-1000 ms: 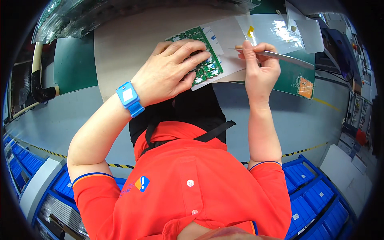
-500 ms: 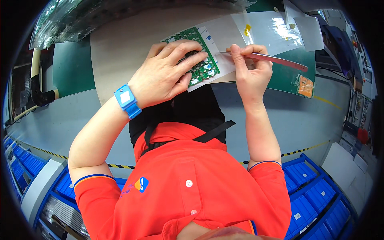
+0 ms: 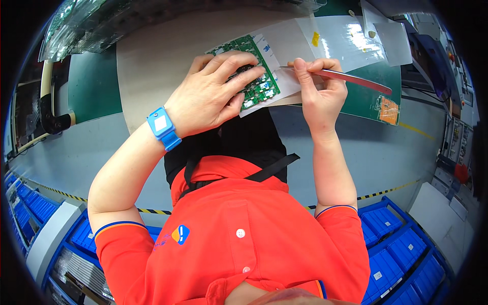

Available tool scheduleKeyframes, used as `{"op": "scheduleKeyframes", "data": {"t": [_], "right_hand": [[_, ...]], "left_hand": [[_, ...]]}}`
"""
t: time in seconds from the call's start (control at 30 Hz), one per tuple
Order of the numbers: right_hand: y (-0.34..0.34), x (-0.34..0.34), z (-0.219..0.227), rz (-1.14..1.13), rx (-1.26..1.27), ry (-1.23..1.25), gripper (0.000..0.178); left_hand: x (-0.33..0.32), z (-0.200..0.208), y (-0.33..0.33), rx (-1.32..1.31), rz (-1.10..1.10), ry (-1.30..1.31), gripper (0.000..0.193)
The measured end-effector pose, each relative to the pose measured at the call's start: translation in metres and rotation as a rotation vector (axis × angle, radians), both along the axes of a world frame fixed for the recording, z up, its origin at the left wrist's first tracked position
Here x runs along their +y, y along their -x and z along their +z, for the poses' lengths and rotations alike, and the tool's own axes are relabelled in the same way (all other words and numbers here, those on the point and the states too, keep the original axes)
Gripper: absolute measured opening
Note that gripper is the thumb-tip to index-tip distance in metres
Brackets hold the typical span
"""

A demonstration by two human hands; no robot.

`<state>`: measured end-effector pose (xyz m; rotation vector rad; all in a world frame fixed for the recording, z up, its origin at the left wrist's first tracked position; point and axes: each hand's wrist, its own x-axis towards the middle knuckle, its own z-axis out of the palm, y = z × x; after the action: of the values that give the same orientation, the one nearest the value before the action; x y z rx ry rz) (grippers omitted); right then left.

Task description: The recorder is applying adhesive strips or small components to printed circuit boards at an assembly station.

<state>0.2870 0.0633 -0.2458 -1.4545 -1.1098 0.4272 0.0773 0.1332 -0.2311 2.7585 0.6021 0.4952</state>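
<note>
A green circuit board [image 3: 262, 87] dotted with small components lies on white backing paper [image 3: 270, 50] on the bench. Across its left part rests my left hand [image 3: 216, 89], fingers bent down onto the board and thumb by its near edge, steadying it. A blue strap with a square face is around that wrist. My right hand [image 3: 323, 91] pinches a pair of reddish metal tweezers [image 3: 356, 80] between thumb and fingers. The tweezers' tips point left toward the board's right edge, over the paper. Whether the tips hold anything is too small to tell.
Beneath the work is a beige sheet [image 3: 152, 66] on a green bench top [image 3: 94, 86]. A glossy clear sheet [image 3: 351, 38] with a yellow scrap [image 3: 315, 39] lies at the far right. Clear plastic packaging [image 3: 96, 25] sits far left. Blue bins [image 3: 386, 254] stand behind me.
</note>
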Motion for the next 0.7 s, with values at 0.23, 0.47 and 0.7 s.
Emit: {"op": "scheduleKeyframes", "data": {"t": [0.23, 0.47, 0.7], "right_hand": [[-0.005, -0.003, -0.002, 0.127, -0.008, -0.074, 0.022], [-0.004, -0.005, 0.000, 0.115, 0.118, -0.004, 0.020], [-0.003, 0.000, -0.005, -0.014, -0.028, 0.016, 0.022]], "left_hand": [[0.000, 0.000, 0.000, -0.009, -0.003, 0.006, 0.048], [0.009, 0.006, -0.007, 0.042, -0.049, 0.021, 0.046], [0.015, 0.007, -0.011, 0.079, -0.120, 0.035, 0.043]]}}
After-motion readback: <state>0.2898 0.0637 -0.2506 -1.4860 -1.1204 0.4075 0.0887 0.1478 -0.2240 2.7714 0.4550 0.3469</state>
